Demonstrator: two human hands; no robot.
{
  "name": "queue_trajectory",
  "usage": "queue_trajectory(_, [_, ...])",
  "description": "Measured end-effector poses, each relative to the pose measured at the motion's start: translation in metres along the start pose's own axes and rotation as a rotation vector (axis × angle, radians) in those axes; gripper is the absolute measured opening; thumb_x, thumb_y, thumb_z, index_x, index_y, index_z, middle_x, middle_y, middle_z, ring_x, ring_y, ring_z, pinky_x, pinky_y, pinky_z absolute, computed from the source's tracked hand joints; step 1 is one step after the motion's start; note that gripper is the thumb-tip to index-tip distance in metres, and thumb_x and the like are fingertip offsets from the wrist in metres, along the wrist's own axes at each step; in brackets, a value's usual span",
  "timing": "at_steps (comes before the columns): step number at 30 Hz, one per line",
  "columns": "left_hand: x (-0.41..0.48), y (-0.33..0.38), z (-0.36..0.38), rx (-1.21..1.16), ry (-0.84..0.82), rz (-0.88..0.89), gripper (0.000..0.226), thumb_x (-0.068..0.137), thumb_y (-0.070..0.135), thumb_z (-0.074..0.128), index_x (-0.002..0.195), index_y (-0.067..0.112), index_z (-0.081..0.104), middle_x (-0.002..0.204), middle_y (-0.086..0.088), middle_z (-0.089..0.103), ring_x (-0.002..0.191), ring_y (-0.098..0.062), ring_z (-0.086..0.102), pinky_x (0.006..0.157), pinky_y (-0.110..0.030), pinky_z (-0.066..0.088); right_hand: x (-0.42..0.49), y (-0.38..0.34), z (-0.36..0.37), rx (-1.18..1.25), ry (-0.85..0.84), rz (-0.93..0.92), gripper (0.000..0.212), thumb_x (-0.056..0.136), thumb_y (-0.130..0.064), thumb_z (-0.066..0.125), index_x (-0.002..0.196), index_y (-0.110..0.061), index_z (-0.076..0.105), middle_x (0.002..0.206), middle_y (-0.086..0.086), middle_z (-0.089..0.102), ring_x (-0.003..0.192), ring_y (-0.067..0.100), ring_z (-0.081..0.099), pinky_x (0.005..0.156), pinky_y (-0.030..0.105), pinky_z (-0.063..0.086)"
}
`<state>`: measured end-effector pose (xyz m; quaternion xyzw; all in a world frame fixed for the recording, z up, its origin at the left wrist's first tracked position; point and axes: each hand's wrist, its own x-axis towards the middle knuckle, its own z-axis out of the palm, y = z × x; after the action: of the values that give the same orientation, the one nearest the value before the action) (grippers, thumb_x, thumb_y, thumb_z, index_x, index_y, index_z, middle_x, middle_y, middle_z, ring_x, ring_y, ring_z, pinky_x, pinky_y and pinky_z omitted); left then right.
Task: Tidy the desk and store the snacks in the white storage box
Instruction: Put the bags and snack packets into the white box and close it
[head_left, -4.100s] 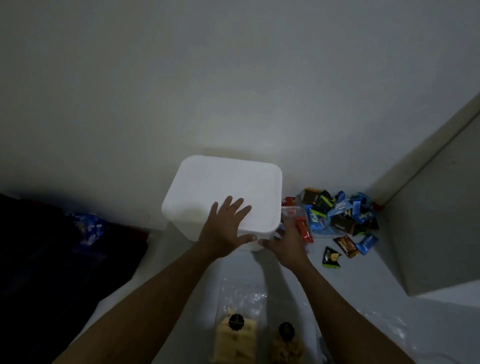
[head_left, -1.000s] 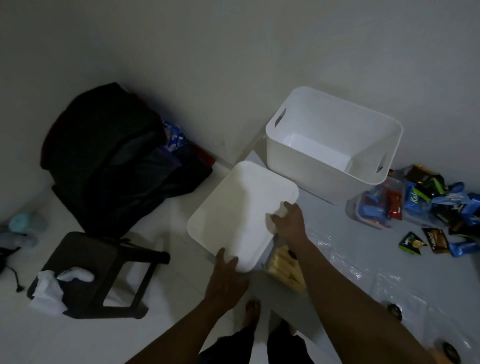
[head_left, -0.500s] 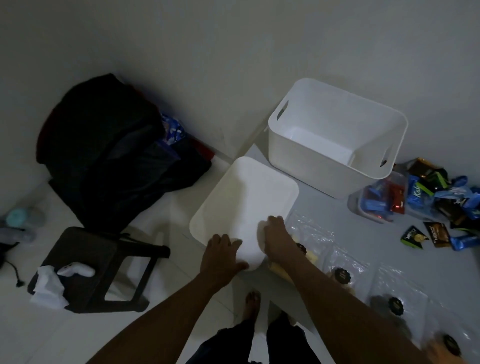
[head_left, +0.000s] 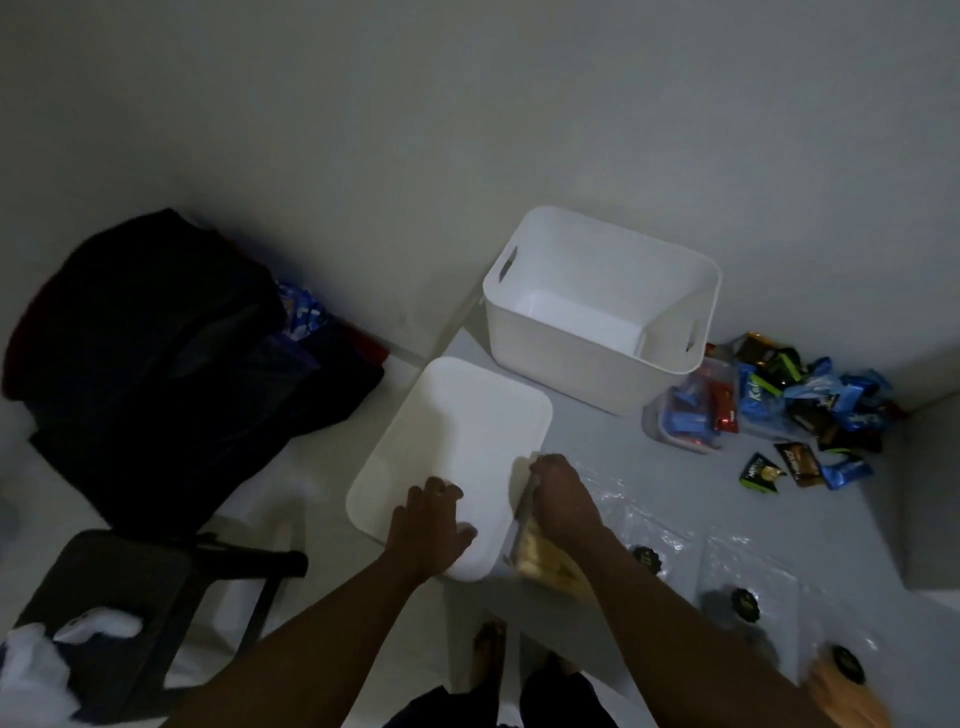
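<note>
The white storage box stands open and empty at the back of the grey desk. Its white lid lies flat at the desk's left edge, partly overhanging. My left hand rests on the lid's near end with its fingers spread. My right hand grips a clear bag of yellow biscuits, tilted up on edge beside the lid. Several small wrapped snacks are heaped right of the box.
A clear tub of snacks sits by the box's right corner. Three loose packets lie near the heap. More clear bags line the desk's front. A black stool and dark bags are on the floor, left.
The lid came off the box and was laid at the desk's left edge. My left hand now rests on top of it. My right hand has closed on the biscuit bag and tipped it up.
</note>
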<state>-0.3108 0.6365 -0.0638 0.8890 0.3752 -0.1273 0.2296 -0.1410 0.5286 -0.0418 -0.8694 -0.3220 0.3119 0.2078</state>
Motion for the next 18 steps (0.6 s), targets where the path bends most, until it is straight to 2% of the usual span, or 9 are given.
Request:
queue_trajectory(4, [0.012, 0.038, -0.010, -0.026, 0.056, 0.147, 0.051, 0.088, 0.054, 0.058, 0.130, 0.027, 0.053, 0.133, 0.001, 0.050, 0.115, -0.019, 0.051, 0.093, -0.033, 0.049, -0.025, 0.038, -0.024, 0.140, 0.177, 0.125, 0.036, 0.093, 0.001, 0.050, 0.128, -0.006, 0.054, 0.131, 0.014, 0.051, 0.117, 0.027, 0.052, 0.093, 0.026, 0.041])
queue_trajectory(7, [0.014, 0.081, -0.007, 0.033, 0.043, 0.252, 0.053, 0.088, 0.056, 0.054, 0.132, 0.027, 0.052, 0.131, 0.000, 0.050, 0.122, -0.021, 0.045, 0.095, -0.036, 0.043, -0.052, 0.079, -0.034, 0.073, 0.333, 0.198, 0.035, 0.093, 0.001, 0.054, 0.127, -0.001, 0.055, 0.128, 0.018, 0.053, 0.113, 0.027, 0.056, 0.092, 0.026, 0.041])
queue_trajectory(11, [0.013, 0.130, 0.013, 0.108, -0.123, 0.230, 0.074, 0.081, 0.065, 0.053, 0.141, 0.023, 0.041, 0.143, -0.008, 0.038, 0.136, -0.033, 0.030, 0.104, -0.048, 0.037, -0.084, 0.114, -0.042, 0.030, 0.269, 0.445, 0.032, 0.095, -0.016, 0.057, 0.125, -0.005, 0.054, 0.126, 0.012, 0.054, 0.113, 0.024, 0.056, 0.086, 0.024, 0.041])
queue_trajectory(14, [0.008, 0.148, 0.026, 0.203, -0.209, 0.218, 0.089, 0.077, 0.074, 0.051, 0.146, 0.022, 0.032, 0.152, -0.011, 0.028, 0.140, -0.038, 0.023, 0.110, -0.052, 0.028, -0.099, 0.128, -0.034, 0.029, 0.198, 0.578, 0.026, 0.092, -0.027, 0.059, 0.111, -0.010, 0.057, 0.110, 0.007, 0.063, 0.095, 0.019, 0.063, 0.077, 0.025, 0.051])
queue_trajectory(16, [0.005, 0.153, 0.032, 0.259, -0.228, 0.222, 0.098, 0.074, 0.080, 0.049, 0.148, 0.019, 0.030, 0.153, -0.013, 0.028, 0.140, -0.041, 0.023, 0.113, -0.053, 0.024, -0.106, 0.133, -0.029, 0.028, 0.192, 0.623, 0.033, 0.089, -0.036, 0.062, 0.108, -0.010, 0.058, 0.103, 0.006, 0.065, 0.087, 0.017, 0.064, 0.071, 0.027, 0.053])
queue_trajectory(18, [0.004, 0.156, 0.037, 0.272, -0.227, 0.208, 0.103, 0.071, 0.082, 0.051, 0.147, 0.016, 0.030, 0.152, -0.015, 0.029, 0.139, -0.043, 0.024, 0.111, -0.055, 0.027, -0.110, 0.136, -0.024, -0.028, 0.176, 0.625, 0.043, 0.091, -0.044, 0.060, 0.116, -0.009, 0.056, 0.113, 0.007, 0.063, 0.098, 0.019, 0.063, 0.076, 0.027, 0.052])
